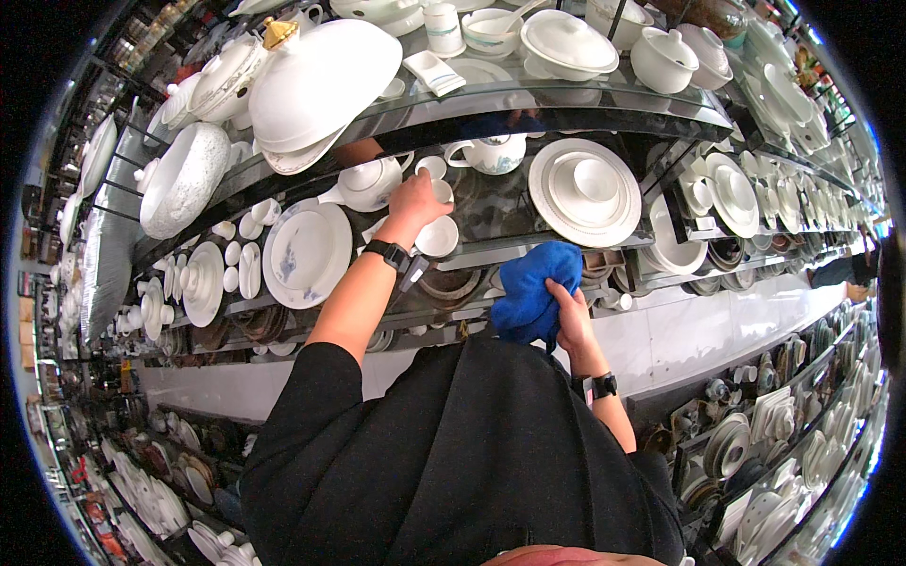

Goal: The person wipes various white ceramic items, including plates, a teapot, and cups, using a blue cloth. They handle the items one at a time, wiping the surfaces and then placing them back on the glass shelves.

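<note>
My left hand (416, 201) reaches onto the middle glass shelf, its thumb and fingers around a small white cup (443, 191). A second small white cup (431, 168) stands just behind it, and a white cup with a handle (437, 236) is in front. To the left of the hand sits a white teapot (369, 185) with blue decoration. In my right hand (572, 318) is a bunched blue cloth (536, 293), held in front of the shelf edge. A stack of white plates (548, 191) topped by a bowl (594, 180) lies to the right.
Above, the upper glass shelf (566, 92) overhangs, carrying lidded tureens (570, 42) and a large tilted white dish cover (325, 85). Another teapot (495, 153) stands deeper in. A blue-patterned plate (308, 255) leans at left. Behind me are further crockery shelves (771, 424) across a tiled aisle (651, 347).
</note>
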Available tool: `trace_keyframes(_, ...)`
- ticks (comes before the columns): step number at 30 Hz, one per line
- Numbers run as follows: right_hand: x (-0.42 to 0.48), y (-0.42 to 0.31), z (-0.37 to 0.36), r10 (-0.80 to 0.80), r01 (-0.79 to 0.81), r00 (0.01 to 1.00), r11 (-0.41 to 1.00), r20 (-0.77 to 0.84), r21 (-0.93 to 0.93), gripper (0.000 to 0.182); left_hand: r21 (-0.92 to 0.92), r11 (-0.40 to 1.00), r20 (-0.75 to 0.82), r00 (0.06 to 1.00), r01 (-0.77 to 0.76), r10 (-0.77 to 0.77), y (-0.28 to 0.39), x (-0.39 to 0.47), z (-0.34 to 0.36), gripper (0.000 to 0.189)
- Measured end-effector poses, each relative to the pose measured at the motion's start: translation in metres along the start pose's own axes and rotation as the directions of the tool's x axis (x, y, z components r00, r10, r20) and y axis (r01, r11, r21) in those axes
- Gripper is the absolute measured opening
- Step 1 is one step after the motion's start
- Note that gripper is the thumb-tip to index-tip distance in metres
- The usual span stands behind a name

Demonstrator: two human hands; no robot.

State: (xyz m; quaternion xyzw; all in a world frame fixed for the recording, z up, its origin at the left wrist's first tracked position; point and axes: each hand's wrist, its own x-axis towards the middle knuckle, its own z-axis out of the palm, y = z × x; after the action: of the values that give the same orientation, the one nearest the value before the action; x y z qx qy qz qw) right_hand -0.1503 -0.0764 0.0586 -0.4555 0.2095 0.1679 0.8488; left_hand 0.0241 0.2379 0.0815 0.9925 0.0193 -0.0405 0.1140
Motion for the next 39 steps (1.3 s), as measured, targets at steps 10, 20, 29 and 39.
trace_keyframes(10,0.009,-0.004,0.007,0.03,-0.03,0.999,0.999,0.016,-0.024,0.032,-0.161,0.985,-0.053,0.997,-0.064,0.056,0.008,-0.063,-0.068,0.074)
trace_keyframes(20,0.017,-0.002,0.014,0.061,-0.058,0.996,0.997,0.061,-0.045,0.033,-0.156,0.948,-0.102,0.959,-0.276,0.263,0.0,-0.096,-0.034,0.07)
trace_keyframes(29,0.013,-0.006,0.021,0.056,-0.054,0.998,0.997,0.025,-0.057,0.033,-0.223,0.948,-0.044,0.974,-0.226,0.221,-0.011,-0.087,-0.019,0.072)
trace_keyframes(39,0.015,-0.002,0.017,0.041,-0.04,0.997,0.999,0.063,-0.022,0.031,-0.243,0.939,-0.019,0.969,-0.243,0.246,-0.016,-0.088,-0.017,0.073)
